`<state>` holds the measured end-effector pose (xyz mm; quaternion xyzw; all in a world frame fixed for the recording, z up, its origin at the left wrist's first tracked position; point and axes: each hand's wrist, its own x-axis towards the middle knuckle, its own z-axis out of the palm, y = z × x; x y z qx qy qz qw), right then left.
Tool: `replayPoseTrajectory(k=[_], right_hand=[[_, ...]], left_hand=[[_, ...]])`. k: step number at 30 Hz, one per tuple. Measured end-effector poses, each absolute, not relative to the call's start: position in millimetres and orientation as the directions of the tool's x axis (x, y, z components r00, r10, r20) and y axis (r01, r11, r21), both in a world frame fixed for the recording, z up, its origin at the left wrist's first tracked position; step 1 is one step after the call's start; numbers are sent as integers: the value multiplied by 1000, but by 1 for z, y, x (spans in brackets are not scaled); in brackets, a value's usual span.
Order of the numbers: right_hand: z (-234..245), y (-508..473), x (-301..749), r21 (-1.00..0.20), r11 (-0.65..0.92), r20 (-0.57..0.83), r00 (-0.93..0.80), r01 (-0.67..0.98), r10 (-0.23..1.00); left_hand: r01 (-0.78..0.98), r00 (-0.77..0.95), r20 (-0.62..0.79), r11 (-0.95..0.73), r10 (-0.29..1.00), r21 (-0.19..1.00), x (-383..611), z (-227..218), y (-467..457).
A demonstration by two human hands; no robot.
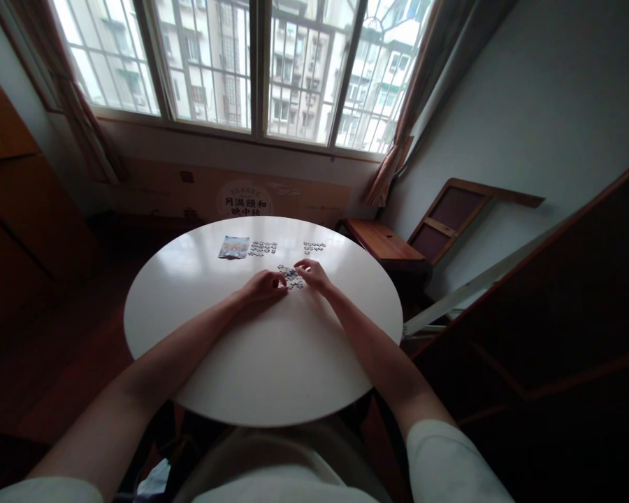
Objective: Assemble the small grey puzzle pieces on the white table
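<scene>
On the round white table lies a small cluster of joined jigsaw pieces. My left hand rests curled at its left edge, fingertips pinched at the pieces. At the cluster's right edge, my right hand has its fingers bent down onto the pieces. Which piece either hand grips is too small to tell. Farther back lie two groups of loose puzzle pieces and a small colourful picture card.
A wide barred window with curtains fills the back wall. A printed cardboard sheet leans below it. A wooden stool and a leaning wooden frame stand at the right. Dark wooden furniture flanks both sides.
</scene>
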<state>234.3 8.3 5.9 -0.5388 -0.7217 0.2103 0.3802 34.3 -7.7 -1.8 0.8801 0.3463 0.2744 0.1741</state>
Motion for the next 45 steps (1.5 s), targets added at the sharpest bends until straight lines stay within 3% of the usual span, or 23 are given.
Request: replayPoseTrajectory(k=[5, 21, 29, 34, 45], right_hand=[[3, 1, 243, -741, 424, 254, -368, 520, 895], [-1, -5, 241, -668, 422, 234, -365, 613, 901], [10, -4, 239, -819, 385, 262, -320, 425, 911], [20, -17, 236, -944, 243, 148, -375, 222, 915], [12, -15, 236, -946, 228, 105, -450, 230, 887]], left_hand=[[508, 615, 362, -703, 700, 497, 34, -4, -7], [574, 582, 349, -675, 735, 464, 36, -1, -9], [546, 560, 411, -694, 719, 469, 37, -4, -5], [537, 554, 423, -697, 717, 476, 37, -3, -6], [580, 598, 416, -729, 685, 364, 39, -3, -9]])
